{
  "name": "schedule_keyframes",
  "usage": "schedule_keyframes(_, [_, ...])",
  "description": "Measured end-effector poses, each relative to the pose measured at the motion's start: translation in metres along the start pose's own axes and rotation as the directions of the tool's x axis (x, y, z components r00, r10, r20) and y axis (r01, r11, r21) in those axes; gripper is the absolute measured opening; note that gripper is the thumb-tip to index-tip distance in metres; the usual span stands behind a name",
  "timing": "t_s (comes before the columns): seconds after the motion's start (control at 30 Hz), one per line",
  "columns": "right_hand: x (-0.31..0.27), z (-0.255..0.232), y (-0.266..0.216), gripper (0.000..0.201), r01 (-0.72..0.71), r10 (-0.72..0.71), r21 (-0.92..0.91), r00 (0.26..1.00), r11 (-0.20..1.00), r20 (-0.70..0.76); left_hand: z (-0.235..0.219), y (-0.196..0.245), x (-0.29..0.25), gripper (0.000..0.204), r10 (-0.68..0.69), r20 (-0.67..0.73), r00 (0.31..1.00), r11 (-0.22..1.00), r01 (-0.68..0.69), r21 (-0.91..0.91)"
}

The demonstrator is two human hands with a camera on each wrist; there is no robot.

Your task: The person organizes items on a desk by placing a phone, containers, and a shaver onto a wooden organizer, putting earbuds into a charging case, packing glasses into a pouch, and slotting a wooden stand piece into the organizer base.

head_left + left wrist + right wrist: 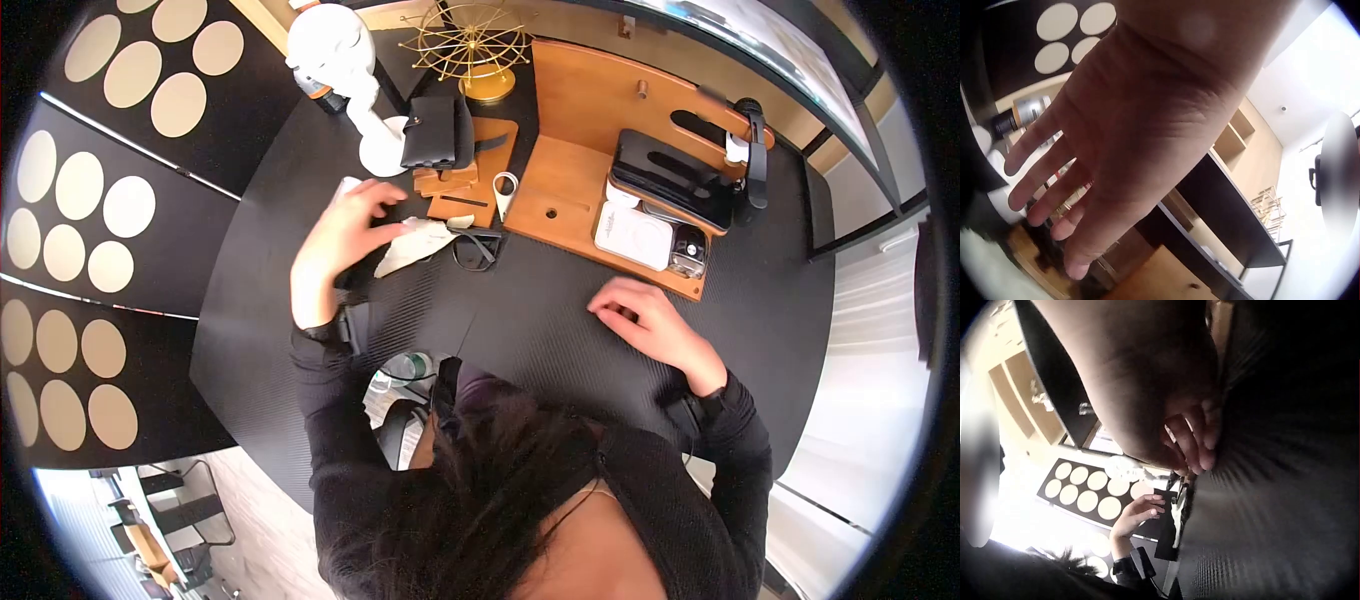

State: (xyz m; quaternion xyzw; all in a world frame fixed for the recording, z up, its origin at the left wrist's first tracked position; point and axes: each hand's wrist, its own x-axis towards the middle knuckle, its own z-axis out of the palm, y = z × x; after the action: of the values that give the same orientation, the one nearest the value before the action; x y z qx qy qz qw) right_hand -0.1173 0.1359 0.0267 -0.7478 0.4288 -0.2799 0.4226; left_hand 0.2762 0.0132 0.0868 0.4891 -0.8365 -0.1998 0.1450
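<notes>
Over the left part of the dark desk, my left hand (338, 238) is held with its fingers apart and nothing in its grasp. Its thumb tip is right by a crumpled cream cloth-like piece (415, 247). Dark-framed glasses (474, 252) lie against the right end of that piece. In the left wrist view the palm and spread fingers (1044, 172) show without any object. My right hand (650, 318) rests on the desk in front of the wooden organizer (565, 185), its fingers loosely bent and holding nothing.
Behind the left hand stand a white head-shaped figure (372, 120), a black wallet-like case (431, 133) on wooden pieces, and a gold wheel ornament (488, 82). The organizer holds a black case (670, 175), a white box (634, 236) and a headset (757, 165). A monitor (790, 50) rises behind.
</notes>
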Motion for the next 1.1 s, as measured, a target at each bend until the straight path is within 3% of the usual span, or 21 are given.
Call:
schedule_keyframes(0.07, [0.026,0.006,-0.016,0.014,0.154,-0.157,-0.183,0.988,0.971,-0.003,-0.001,-0.013,-0.006,0.040,-0.039,-0.047,0.998,0.999,0.040,0.013])
schedule_keyframes(0.13, [0.060,0.023,-0.029,0.019,0.346,-0.377,-0.356,0.926,0.868,-0.019,-0.002,-0.017,0.001,0.037,-0.053,-0.100,0.994,0.998,0.048,-0.051])
schedule_keyframes(0.17, [0.079,0.032,-0.035,0.029,0.366,-0.381,-0.390,0.924,0.845,0.041,0.001,-0.015,0.008,0.037,-0.049,-0.112,0.992,0.998,0.044,-0.049])
schedule_keyframes(0.2, [0.096,0.042,-0.044,0.039,0.358,-0.347,-0.418,0.932,0.835,0.104,0.008,-0.011,0.018,0.036,-0.023,-0.203,0.979,1.000,0.025,0.007])
schedule_keyframes(0.23, [0.115,0.055,-0.043,0.046,0.421,-0.414,-0.456,0.902,0.784,0.121,0.016,-0.009,0.030,0.036,0.011,-0.293,0.956,0.998,0.009,0.065])
schedule_keyframes(0.27, [0.130,0.068,-0.047,0.051,0.428,-0.396,-0.503,0.901,0.751,0.176,0.027,-0.012,0.043,0.035,0.110,-0.396,0.912,0.987,-0.051,0.155])
schedule_keyframes(0.3, [0.145,0.086,-0.033,0.054,0.500,-0.519,-0.578,0.842,0.645,0.149,0.033,-0.012,0.057,0.037,0.091,-0.412,0.907,0.986,-0.023,0.167])
schedule_keyframes(0.37, [0.162,0.111,-0.024,0.054,0.433,-0.428,-0.624,0.888,0.650,0.170,0.047,-0.011,0.084,0.038,0.114,-0.494,0.862,0.971,0.010,0.240])
schedule_keyframes(0.47, [0.169,0.118,-0.022,0.028,0.400,-0.454,-0.710,0.882,0.580,0.126,0.062,-0.015,0.111,0.044,0.003,-0.477,0.879,0.958,0.133,0.252])
schedule_keyframes(0.5, [0.166,0.115,-0.021,0.028,0.397,-0.451,-0.715,0.884,0.576,0.127,0.065,-0.020,0.115,0.044,0.006,-0.480,0.877,0.960,0.129,0.247])
schedule_keyframes(0.6, [0.153,0.102,-0.019,0.023,0.367,-0.378,-0.599,0.919,0.712,0.113,0.073,-0.034,0.121,0.067,-0.035,-0.496,0.868,0.965,0.158,0.209])
schedule_keyframes(0.77, [0.134,0.098,-0.018,0.022,0.328,-0.317,-0.511,0.942,0.794,0.113,0.076,-0.041,0.115,0.075,-0.022,-0.510,0.860,0.968,0.145,0.203])
schedule_keyframes(0.83, [0.135,0.089,-0.021,0.022,0.306,-0.286,-0.485,0.951,0.820,0.117,0.071,-0.034,0.111,0.076,-0.093,-0.443,0.892,0.960,0.198,0.199])
schedule_keyframes(0.9, [0.138,0.076,-0.025,0.022,0.288,-0.237,-0.366,0.955,0.885,0.178,0.070,-0.029,0.106,0.078,-0.083,-0.444,0.892,0.945,0.212,0.248])
schedule_keyframes(0.97, [0.141,0.065,-0.028,0.018,0.264,-0.224,-0.291,0.961,0.919,0.165,0.065,-0.030,0.101,0.079,-0.204,-0.344,0.917,0.968,0.241,0.069])
schedule_keyframes(1.03, [0.143,0.053,-0.034,0.021,0.312,-0.307,-0.058,0.948,0.948,0.078,0.059,-0.030,0.092,0.080,-0.192,-0.335,0.923,0.978,0.209,0.013])
schedule_keyframes(1.07, [0.146,0.049,-0.040,0.022,0.335,-0.333,-0.027,0.942,0.942,0.039,0.057,-0.029,0.088,0.082,-0.182,-0.326,0.928,0.983,0.177,-0.044])
schedule_keyframes(1.1, [0.145,0.042,-0.046,0.021,0.269,-0.270,0.043,0.962,0.962,0.031,0.055,-0.026,0.085,0.082,-0.180,-0.323,0.929,0.983,0.176,-0.041])
